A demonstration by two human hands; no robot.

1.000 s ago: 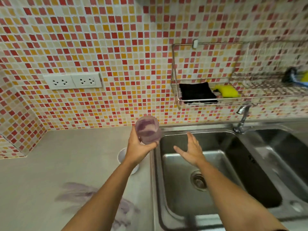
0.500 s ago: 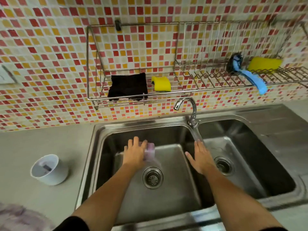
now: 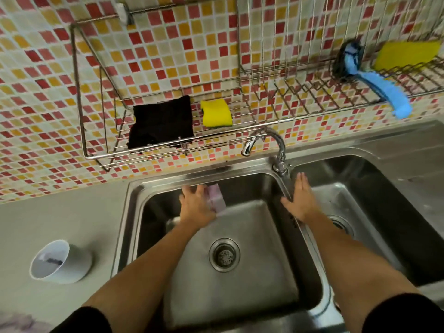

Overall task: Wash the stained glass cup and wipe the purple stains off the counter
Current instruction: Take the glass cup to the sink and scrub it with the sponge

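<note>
My left hand [image 3: 195,205] holds the purple-stained glass cup [image 3: 217,197] inside the left sink basin [image 3: 240,284], near its back wall. The cup shows only partly past my fingers. My right hand [image 3: 300,200] is flat with fingers apart over the divider between the two basins, just below the tap [image 3: 264,143]. No water runs from the tap. A patch of purple stain [image 3: 16,320] shows on the grey counter at the bottom left corner.
A white cup [image 3: 57,263] stands on the counter left of the sink. The wall rack [image 3: 168,150] holds a black cloth [image 3: 161,122], a yellow sponge [image 3: 216,113], a blue brush [image 3: 377,85] and another yellow sponge [image 3: 406,55]. The right basin [image 3: 384,224] lies beyond the divider.
My left hand has carried the cup from above the counter edge down into the left basin, then toward its back wall. My right hand has moved to the divider near the tap.
</note>
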